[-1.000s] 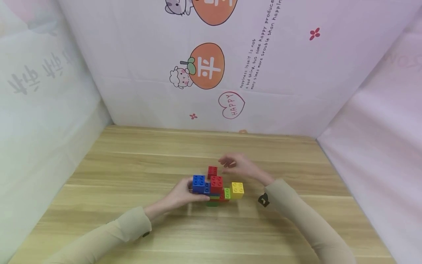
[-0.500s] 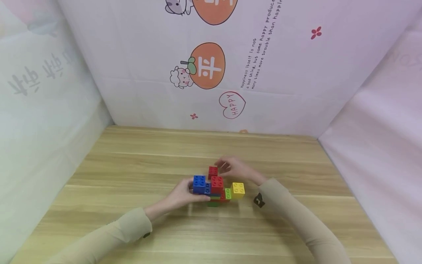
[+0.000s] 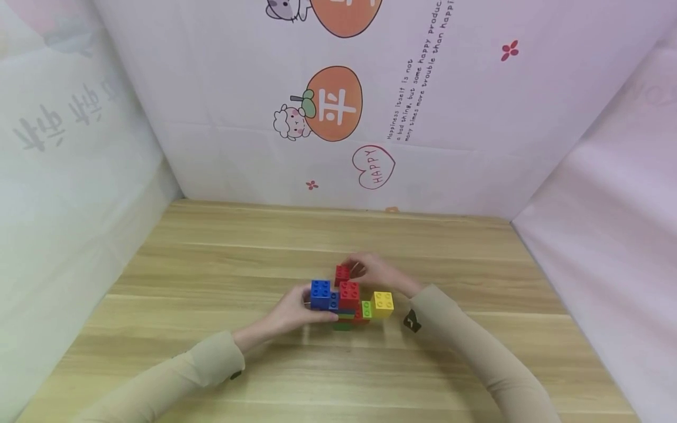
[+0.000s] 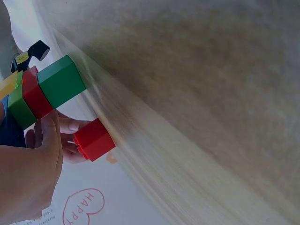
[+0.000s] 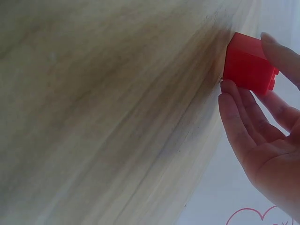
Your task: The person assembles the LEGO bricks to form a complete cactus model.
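My left hand (image 3: 290, 310) grips a built stack of toy building bricks near the table's middle. On it are a blue brick (image 3: 320, 295), a red brick (image 3: 348, 295) and, at the right end, a yellow brick (image 3: 383, 303). A green brick (image 4: 62, 81) forms its underside in the left wrist view. Just behind the stack, a separate red brick (image 5: 248, 63) stands on the table. My right hand (image 3: 372, 272) pinches this brick, thumb on one side and fingers on the other. In the left wrist view its studs (image 4: 80, 146) face the right hand's fingers.
The wooden table (image 3: 238, 247) spreads around both hands. A printed white cloth (image 3: 444, 176) stands upright behind it, and more white cloth walls rise at the left and right.
My right hand has moved left and slightly toward me, reaching the separate red brick and taking hold of it. My left hand and the stack stay nearly where they were.
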A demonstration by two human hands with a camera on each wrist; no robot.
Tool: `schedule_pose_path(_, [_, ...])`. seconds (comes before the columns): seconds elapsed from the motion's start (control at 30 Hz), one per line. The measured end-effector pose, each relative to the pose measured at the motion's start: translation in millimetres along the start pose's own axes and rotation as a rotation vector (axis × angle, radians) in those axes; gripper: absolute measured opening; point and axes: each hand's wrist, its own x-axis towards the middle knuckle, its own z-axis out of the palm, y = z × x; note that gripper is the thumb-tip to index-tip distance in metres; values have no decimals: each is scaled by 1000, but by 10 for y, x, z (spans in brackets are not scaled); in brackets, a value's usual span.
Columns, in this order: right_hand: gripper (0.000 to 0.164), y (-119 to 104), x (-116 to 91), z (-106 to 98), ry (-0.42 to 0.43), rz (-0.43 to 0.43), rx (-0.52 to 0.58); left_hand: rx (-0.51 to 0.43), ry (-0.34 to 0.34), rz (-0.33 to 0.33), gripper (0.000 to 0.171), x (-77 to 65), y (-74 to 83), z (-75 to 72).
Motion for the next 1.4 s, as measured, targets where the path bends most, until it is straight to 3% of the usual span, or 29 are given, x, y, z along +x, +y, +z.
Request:
schedule_pose_path(0.5, [35, 13, -49, -12, 47, -36, -44, 1, -9, 0, 54, -12, -6, -1])
schedule_pose_path(0.77, [33, -76, -179, -118, 96, -76, -45, -2, 0, -14, 54, -24, 8, 2])
schedule_pose_path(1.03, [35, -192, -301, -234, 134, -59, -42, 1, 10, -19, 54, -17, -6, 5])
schedule_pose_path(1.27, [35, -353, -389, -280, 169, -110, -78, -2, 0, -13, 54, -13, -37, 3])
schedule_pose_path(1.4, [35, -437, -439, -302, 209, -191, -112, 0, -5, -2, 53, -5, -51, -5])
